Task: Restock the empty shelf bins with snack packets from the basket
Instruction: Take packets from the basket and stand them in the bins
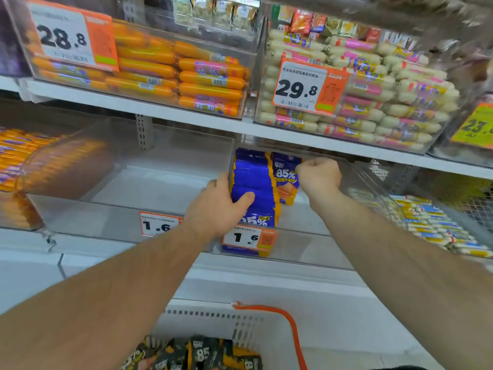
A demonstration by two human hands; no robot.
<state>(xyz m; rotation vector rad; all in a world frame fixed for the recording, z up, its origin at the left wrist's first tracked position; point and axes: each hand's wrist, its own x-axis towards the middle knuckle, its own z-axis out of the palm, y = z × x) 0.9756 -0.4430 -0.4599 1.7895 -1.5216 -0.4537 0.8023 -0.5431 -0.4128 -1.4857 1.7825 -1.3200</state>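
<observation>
Partly stocked: left hand [222,206] gripping blue packets [253,182] in the right bin [373,182], right hand [318,176] pinching another. Left bin [128,182] bare, basket [240,324] holding more.

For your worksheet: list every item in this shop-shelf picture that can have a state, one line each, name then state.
left hand: grips the row of blue packets
right hand: fist curled, pinching a blue packet's top
blue packets: standing on edge in the right clear bin
left clear bin: empty
right clear bin: partly filled
basket: holds black and yellow packets
orange sausage bin: full
</observation>
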